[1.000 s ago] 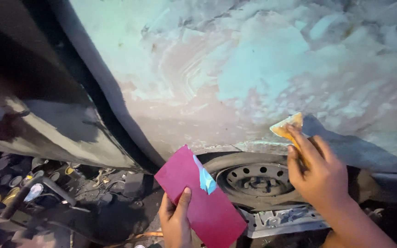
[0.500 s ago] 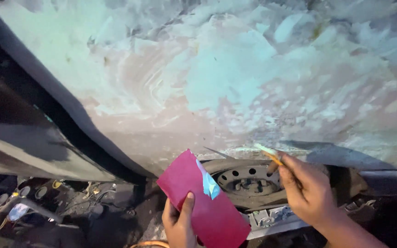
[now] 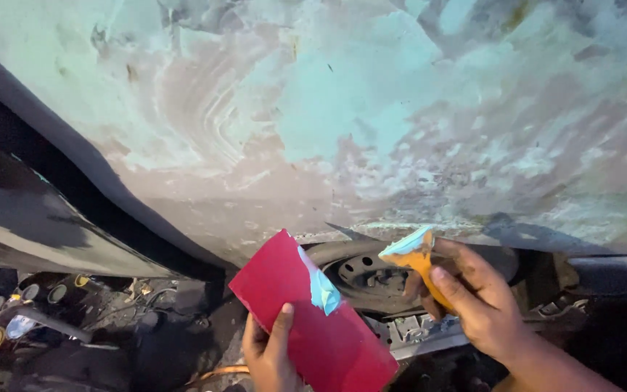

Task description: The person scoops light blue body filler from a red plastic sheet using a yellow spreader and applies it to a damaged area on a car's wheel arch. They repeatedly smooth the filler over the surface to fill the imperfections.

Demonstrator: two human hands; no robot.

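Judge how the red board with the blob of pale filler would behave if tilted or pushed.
The red board looks stiff: it stays flat though the left hand holds only one edge. It seems thin, so probably light. The pale filler looks pasty and would likely cling, not run.

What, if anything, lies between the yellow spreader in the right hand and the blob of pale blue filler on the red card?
Nothing visible does. The right hand holds the yellow spreader just right of the filler blob on the red card, which the left hand grips. Only open space, with the wheel behind, separates them.
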